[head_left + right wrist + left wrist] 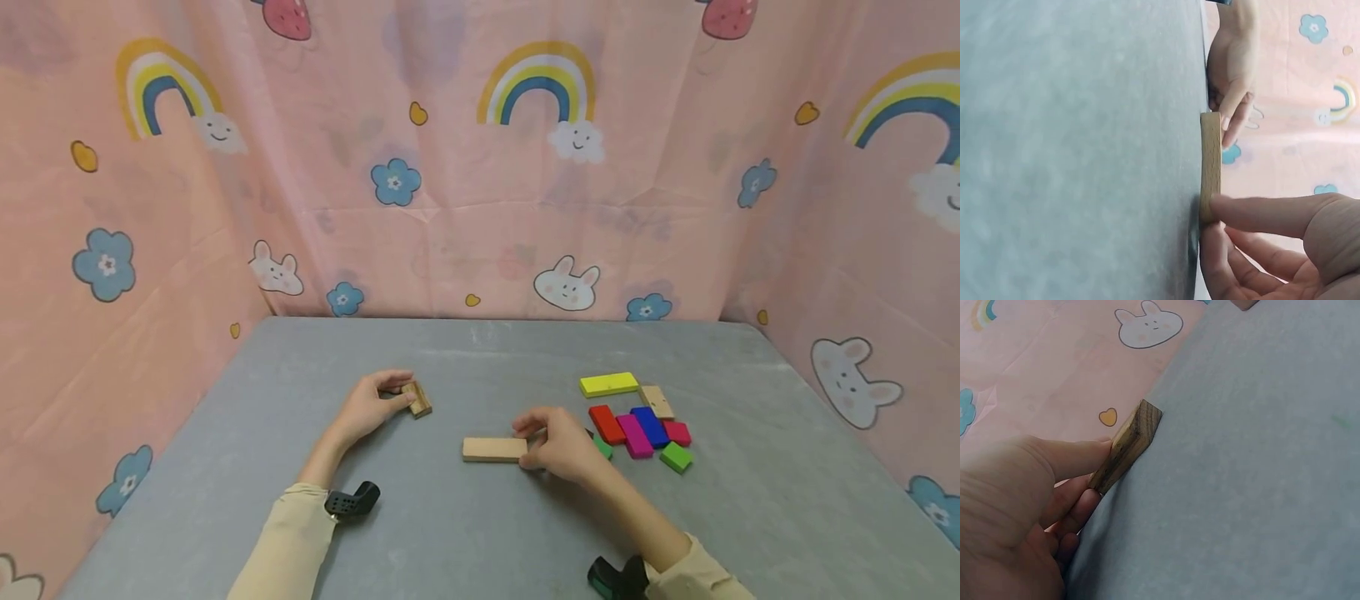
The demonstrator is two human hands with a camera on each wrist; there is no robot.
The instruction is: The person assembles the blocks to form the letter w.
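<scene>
My left hand (374, 405) pinches a small brown wooden block (417, 400) between thumb and fingers, low over the table on the left. Dark grain shows on that block (1132, 447) in the left wrist view, where it stands tilted against the tabletop. At the middle of the table, my right hand (561, 444) grips the right end of a long light wooden block (493, 450). In the right wrist view the thumb lies on one face of the light block (1210, 162) with fingers at its end. The blocks are apart from each other.
Right of my right hand lies a group of blocks: yellow (608, 384), light wood (657, 402), red (607, 425), magenta (635, 436), blue (650, 427) and green (677, 457), among others. A pink patterned curtain (465, 233) rises behind the grey table (435, 542).
</scene>
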